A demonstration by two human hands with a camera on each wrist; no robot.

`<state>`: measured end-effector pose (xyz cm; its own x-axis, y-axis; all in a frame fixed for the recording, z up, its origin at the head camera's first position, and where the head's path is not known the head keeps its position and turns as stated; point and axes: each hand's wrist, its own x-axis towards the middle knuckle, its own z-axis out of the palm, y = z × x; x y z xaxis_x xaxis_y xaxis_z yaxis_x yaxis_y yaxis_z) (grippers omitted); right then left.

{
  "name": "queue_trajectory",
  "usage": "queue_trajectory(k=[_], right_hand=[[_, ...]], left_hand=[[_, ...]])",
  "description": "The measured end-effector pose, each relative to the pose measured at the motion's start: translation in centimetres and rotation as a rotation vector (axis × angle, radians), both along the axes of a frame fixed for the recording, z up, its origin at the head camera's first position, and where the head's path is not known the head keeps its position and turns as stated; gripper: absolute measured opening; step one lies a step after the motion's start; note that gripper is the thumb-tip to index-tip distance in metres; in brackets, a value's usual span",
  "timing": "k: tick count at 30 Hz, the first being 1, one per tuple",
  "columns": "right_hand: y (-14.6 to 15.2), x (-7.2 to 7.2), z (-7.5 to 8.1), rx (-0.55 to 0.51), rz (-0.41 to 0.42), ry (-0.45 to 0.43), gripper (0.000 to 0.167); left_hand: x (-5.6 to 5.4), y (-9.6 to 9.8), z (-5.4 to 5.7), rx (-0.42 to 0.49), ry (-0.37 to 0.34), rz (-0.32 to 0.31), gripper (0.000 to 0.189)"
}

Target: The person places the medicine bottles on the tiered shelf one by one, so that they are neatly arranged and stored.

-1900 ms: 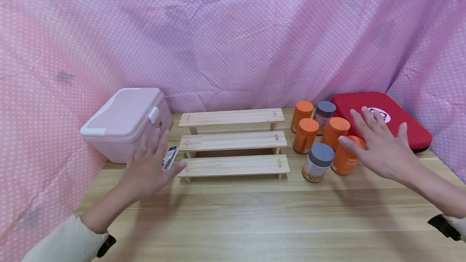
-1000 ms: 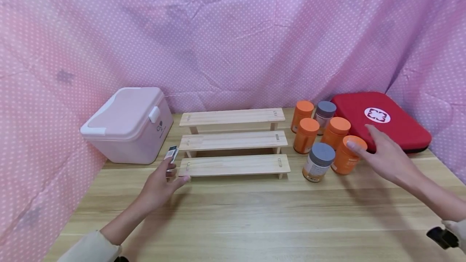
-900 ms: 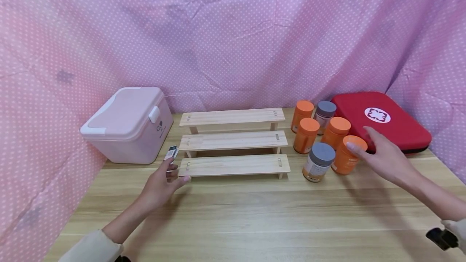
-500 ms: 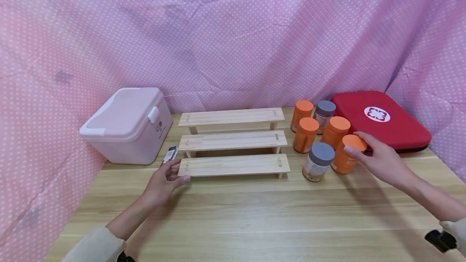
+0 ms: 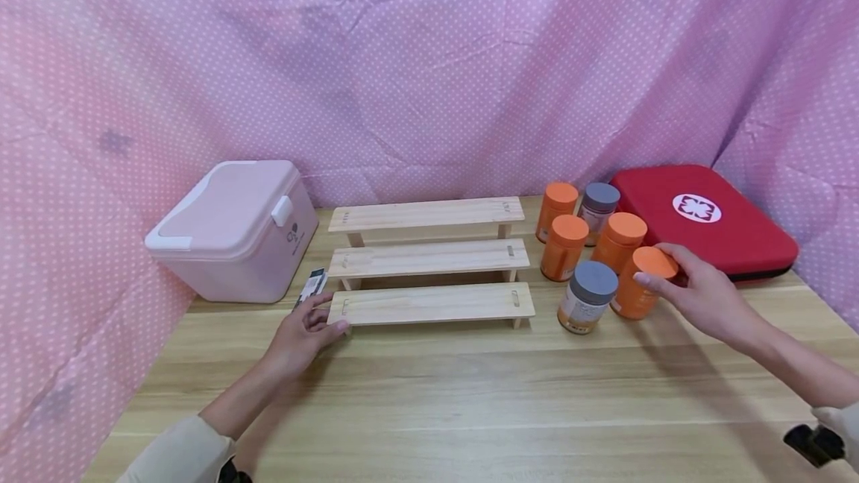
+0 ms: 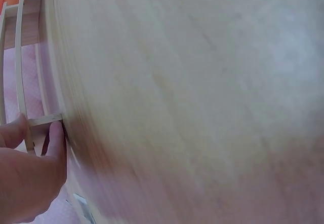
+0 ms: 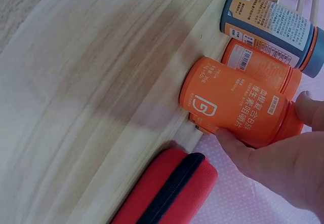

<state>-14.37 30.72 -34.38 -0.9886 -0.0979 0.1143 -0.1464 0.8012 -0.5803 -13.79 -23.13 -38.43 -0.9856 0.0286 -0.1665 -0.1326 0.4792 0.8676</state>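
Note:
A three-tier wooden display rack [image 5: 432,305] stands mid-table. My left hand [image 5: 297,340] holds the left end of its lowest tier. In the left wrist view, that hand's thumb [image 6: 15,132] lies against the board and a finger touches the short leg [image 6: 45,119]. At the right, my right hand [image 5: 713,300] grips an upright orange supplement bottle [image 5: 632,295] near its lid, thumb on one side and fingers on the other. The right wrist view shows the white lettering on this orange bottle [image 7: 223,102]. A grey-lidded bottle [image 5: 586,302] stands left of it.
Several more orange bottles [image 5: 562,248] and a second grey-lidded bottle [image 5: 599,207] cluster behind. A red first-aid case [image 5: 745,237] lies at the back right. At the left stand a pink lidded box [image 5: 228,222] and a small labelled item [image 5: 312,285]. Pink dotted cloth [image 5: 429,73] hangs behind.
My left hand has come down from near the pink box and taken hold of the rack's end. The right hand has lowered from over the red case and closed round the orange bottle.

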Motion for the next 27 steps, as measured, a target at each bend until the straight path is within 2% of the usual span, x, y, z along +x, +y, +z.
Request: queue_trajectory(k=[12,17,21,27], right_hand=[[0.2,-0.1,-0.1,-0.012,0.003,0.042,0.056],[0.8,0.1,0.5,-0.024,-0.01,0.037,0.057],[1.4,0.1,2.1,-0.022,-0.027,0.048,0.057],[2.0,0.4,6.0,-0.073,-0.069,0.063,0.062]], left_hand=[[0.0,0.0,-0.2,0.006,-0.001,0.007,0.062],[0.0,0.0,-0.1,0.005,-0.006,0.001,0.062],[0.0,0.1,0.0,0.005,0.0,0.0,0.062],[0.0,0.0,-0.2,0.041,-0.003,-0.007,0.062]])
